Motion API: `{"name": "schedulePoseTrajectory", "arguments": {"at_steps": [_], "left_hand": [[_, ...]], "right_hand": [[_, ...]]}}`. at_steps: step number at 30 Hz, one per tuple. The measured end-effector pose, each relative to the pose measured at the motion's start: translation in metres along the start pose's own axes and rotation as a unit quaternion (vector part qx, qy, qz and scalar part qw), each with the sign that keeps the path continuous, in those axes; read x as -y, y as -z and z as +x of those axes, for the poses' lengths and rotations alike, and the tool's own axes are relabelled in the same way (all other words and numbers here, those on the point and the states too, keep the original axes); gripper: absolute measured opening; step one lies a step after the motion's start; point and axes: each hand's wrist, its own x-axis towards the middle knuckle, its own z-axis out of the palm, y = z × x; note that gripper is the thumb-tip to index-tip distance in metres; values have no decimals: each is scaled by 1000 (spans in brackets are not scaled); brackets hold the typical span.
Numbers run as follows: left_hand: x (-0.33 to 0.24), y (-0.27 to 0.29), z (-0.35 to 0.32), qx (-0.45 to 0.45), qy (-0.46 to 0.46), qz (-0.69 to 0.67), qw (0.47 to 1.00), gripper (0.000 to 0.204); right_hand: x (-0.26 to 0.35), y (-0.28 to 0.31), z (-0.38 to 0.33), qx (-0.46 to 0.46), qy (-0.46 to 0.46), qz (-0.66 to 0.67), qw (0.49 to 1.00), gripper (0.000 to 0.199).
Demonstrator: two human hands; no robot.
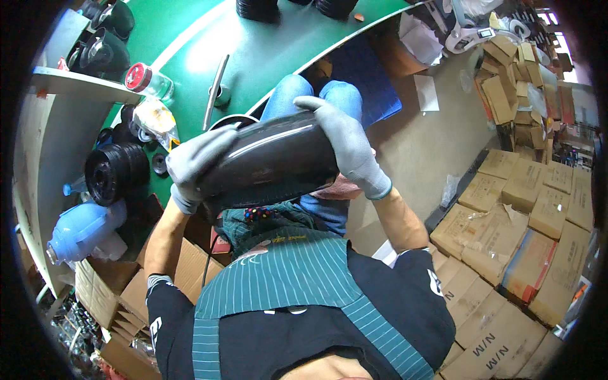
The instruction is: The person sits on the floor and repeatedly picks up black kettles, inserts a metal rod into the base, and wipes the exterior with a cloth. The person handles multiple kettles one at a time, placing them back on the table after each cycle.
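A glossy black curved shell (269,158) spans the space between my two hands, held above my lap. My left hand (199,159), in a grey glove, grips its left end with the fingers over the top edge. At the other end my right hand (347,140), gloved the same way, wraps round the shell with its fingertips on the upper edge. The shell's underside and my thumbs are mostly hidden. Just beyond it, a metal bar (216,92) stands up from the green table (183,54).
A red-lidded jar (149,82) stands on the table at the left, near black round parts (114,172) and a blue jug (85,231). Dark shells (104,54) sit farther back. Stacked cardboard boxes (506,244) fill the right side; an open carton (174,278) lies at lower left.
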Motion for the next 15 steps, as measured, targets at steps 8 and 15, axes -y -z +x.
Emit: {"name": "schedulePoseTrajectory", "arguments": {"at_steps": [8,15], "left_hand": [[18,-31,-21,-18,312,-284,906,48],[6,-12,-5,-17,238,-241,941,50]], "right_hand": [[-4,-7,-27,28,49,112,992,111],[0,-22,-28,-17,-57,307,950,94]]}}
